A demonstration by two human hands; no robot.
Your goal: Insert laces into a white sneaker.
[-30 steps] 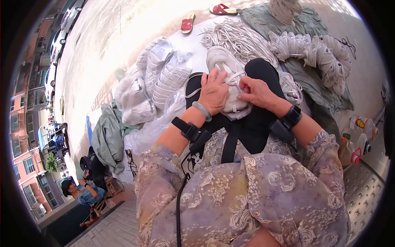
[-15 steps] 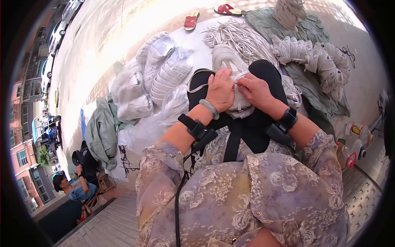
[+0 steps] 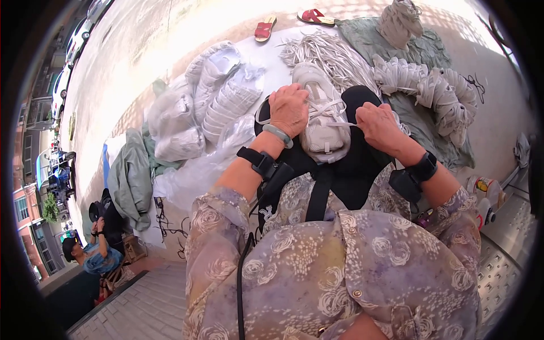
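Observation:
A pale off-white sneaker (image 3: 327, 140) rests on my black-covered lap, toe toward me and its front crossed by laces. My right hand (image 3: 378, 127) pinches a whitish shoelace (image 3: 343, 124) and draws it out taut to the right of the shoe. On the opposite side, my left hand (image 3: 289, 110) is closed at the shoe's left edge, fingers curled against it. A loop of lace hangs out to the left of that hand. The left fingertips are partly hidden.
Beyond the shoe lies a heap of loose pale laces (image 3: 326, 54). Plastic-wrapped white bundles (image 3: 221, 105) sit to the left, strung pale shoe pieces (image 3: 399, 76) to the right on green cloth. Red slippers (image 3: 264, 28) lie at the back. Another person (image 3: 99, 255) sits far left.
My hands have moved apart: the right pulled the lace out to the right, and the left shifted to the shoe's left edge. The shoe's laced front has come into view.

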